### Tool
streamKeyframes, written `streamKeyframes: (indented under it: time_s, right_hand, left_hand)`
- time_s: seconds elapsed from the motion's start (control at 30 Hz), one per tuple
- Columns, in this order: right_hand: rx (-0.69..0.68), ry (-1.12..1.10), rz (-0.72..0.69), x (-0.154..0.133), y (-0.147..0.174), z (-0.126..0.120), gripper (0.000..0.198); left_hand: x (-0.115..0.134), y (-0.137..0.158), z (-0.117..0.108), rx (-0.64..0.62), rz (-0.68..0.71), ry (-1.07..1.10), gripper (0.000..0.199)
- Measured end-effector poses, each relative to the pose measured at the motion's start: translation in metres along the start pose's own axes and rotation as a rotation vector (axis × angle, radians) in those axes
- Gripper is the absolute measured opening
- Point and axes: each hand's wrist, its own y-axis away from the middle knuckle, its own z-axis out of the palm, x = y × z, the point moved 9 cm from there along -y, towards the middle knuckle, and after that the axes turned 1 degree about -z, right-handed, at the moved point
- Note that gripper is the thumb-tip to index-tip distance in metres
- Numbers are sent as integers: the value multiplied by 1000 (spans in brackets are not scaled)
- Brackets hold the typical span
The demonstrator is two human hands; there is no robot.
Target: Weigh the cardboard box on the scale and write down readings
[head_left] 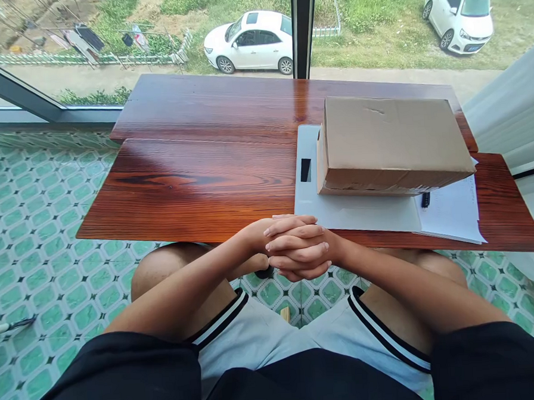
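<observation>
Now, grip: my left hand (273, 231) and right hand (321, 238) clasp each other, interlaced, nothing else held.
Board (366, 212): just past them, under the box (389, 134).
Box: ahead-right, long axis side to side, nearer my right hand.

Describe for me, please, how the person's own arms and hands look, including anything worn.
Plain black short sleeves cover the upper arms, leaving the forearms bare. The left hand and right hand wear no gloves, and no rings or watch are visible.
</observation>
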Motion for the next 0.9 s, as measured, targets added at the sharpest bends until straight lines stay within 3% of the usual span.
streamKeyframes:
  time_s: [0.03,0.1,0.13,0.2,0.27,0.33,0.4,0.47,0.57,0.7,0.8,0.9]
  right_hand:
    - [7,0,-3,0,0,0,22]
    - [11,-7,-6,0,0,0,22]
    - [10,-11,-3,1,0,0,22]
    - [7,-24,0,2,-1,-1,27]
    - [10,-40,-1,3,-1,-3,33]
    - [8,-49,2,5,-2,-4,35]
    - [1,-48,7,6,-2,-4,33]
    - [2,-43,9,6,-3,-4,26]
    - [16,-37,17,7,-4,-4,18]
    - [23,-48,28,8,-4,-4,25]
    - [16,-62,32,9,-4,-3,36]
    - [-1,-51,22,9,-4,-2,42]
  left_hand:
    - [4,3,-3,-162,-16,-24,42]
    - [8,6,-13,-251,-20,-48,48]
    - [8,6,-13,-229,-16,-62,47]
    - [2,2,-4,-28,6,-98,41]
    - [2,13,-9,618,94,-164,38]
    - [-1,47,12,1219,188,-145,41]
    - [-5,69,48,1595,289,-94,47]
    - [-3,77,73,1800,406,-55,51]
    - [1,82,86,2029,526,-86,47]
    - [12,97,104,2407,661,-530,40]
    - [15,96,112,2521,809,-797,42]
    - [11,93,110,2600,895,-776,42]
